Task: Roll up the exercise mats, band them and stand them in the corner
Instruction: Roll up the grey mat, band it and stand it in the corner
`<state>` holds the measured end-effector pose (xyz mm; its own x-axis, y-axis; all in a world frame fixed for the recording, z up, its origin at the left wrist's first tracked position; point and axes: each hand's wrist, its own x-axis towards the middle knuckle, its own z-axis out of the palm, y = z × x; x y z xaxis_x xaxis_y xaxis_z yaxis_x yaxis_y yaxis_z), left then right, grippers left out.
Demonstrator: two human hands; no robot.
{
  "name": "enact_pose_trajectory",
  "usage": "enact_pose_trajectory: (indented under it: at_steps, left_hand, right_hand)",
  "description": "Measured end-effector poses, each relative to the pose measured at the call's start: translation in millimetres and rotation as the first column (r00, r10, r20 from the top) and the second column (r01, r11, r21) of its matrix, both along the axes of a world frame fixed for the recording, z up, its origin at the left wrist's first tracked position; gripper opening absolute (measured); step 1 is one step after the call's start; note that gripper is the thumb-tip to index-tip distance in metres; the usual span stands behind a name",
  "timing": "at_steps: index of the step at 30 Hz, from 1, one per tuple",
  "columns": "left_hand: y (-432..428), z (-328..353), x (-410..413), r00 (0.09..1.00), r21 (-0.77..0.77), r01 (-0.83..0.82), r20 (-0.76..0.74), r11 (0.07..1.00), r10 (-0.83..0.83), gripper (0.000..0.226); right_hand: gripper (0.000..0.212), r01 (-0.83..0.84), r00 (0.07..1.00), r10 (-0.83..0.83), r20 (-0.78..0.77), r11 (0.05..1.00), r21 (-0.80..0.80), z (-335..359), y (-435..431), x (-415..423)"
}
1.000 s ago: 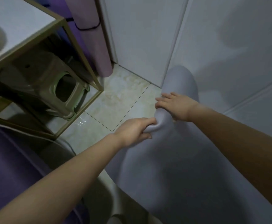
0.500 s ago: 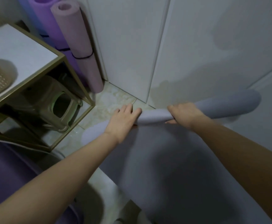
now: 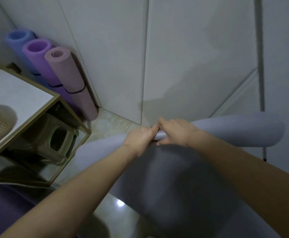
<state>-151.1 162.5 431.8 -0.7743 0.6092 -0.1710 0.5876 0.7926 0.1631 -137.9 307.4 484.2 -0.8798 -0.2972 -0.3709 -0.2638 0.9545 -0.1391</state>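
Grey mat (image 3: 234, 133) is just starting to roll. Both left hand (image 3: 140, 139) and right hand (image 3: 177, 133) have a closed grip on its rolled edge. Next, I think, roll it toward 6 o'clock.

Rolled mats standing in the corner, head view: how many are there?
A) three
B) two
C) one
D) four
A: a blue mat, a purple mat and a pink mat stand upright side by side.
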Motion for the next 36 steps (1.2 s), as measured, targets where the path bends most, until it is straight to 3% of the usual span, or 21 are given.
enact_pose_trajectory:
  at_steps: [3, 7, 12, 18, 20, 22, 23, 26, 29, 31, 36]
  left_hand:
    - [9.2, 27.9, -0.2, 0.997, 0.023, 0.063, 0.046, 0.998, -0.064, 0.03]
    - [20.3, 61.2, -3.6, 0.99, 0.049, 0.091, 0.105, 0.995, -0.096, 0.02]
    - [30.0, 97.8, -7.5, 0.977, 0.091, 0.125, 0.161, 0.988, -0.139, 0.02]
    - [40.6, 124.9, 11.4, 0.991, -0.083, 0.106, -0.074, 0.991, -0.113, 0.027]
    - [45.3, 133.6, 18.1, 0.992, -0.068, 0.038, -0.115, 0.997, -0.046, 0.032]
    - [49.9, 140.6, 27.1, 0.962, -0.02, -0.014, -0.273, 1.0, 0.008, 0.036]
    - [53.3, 142.0, 32.3, 0.931, 0.033, -0.021, -0.363, 0.999, 0.031, 0.039]
    - [63.6, 142.1, 47.7, 0.902, 0.152, 0.034, -0.429, 0.988, 0.035, 0.049]
    - [68.2, 156.6, 57.6, 0.93, 0.175, 0.065, -0.367, 0.982, 0.004, 0.05]
    - [68.3, 169.8, 58.7, 0.951, 0.154, 0.094, -0.307, 0.984, -0.042, 0.034]
    - [68.8, 190.0, 50.8, 0.993, 0.117, 0.102, -0.068, 0.988, -0.094, 0.031]
  right_hand:
    - [0.05, -0.016, 0.996, 0.012, -0.087, 0.999, -0.042, 27.8, 17.7, 11.9]
    - [0.055, -0.06, 0.958, 0.104, -0.266, 0.984, 0.17, 55.2, 42.7, 26.4]
    - [0.053, -0.018, 0.955, 0.096, -0.281, 0.963, 0.269, 86.7, 49.3, 42.4]
    - [0.05, 0.068, 0.995, -0.053, -0.081, 0.978, 0.197, 116.3, 56.0, 56.2]
    - [0.05, 0.117, 0.993, -0.113, -0.034, 0.983, 0.144, 125.3, 55.8, 55.9]
    - [0.051, 0.176, 0.984, -0.175, -0.015, 0.979, 0.1, 137.4, 56.5, 55.3]
    - [0.052, 0.199, 0.98, -0.2, -0.005, 0.977, 0.074, 143.1, 57.3, 54.6]
    - [0.051, 0.223, 0.973, -0.223, 0.052, 0.975, 0.015, 159.8, 60.7, 54.1]
    - [0.048, 0.199, 0.975, -0.197, 0.107, 0.98, -0.015, 171.9, 65.6, 60.3]
    - [0.045, 0.193, 0.976, -0.189, 0.11, 0.981, -0.02, 178.4, 68.6, 67.7]
    - [0.058, 0.123, 0.991, -0.116, -0.065, 0.987, 0.106, 197.0, 79.7, 86.2]
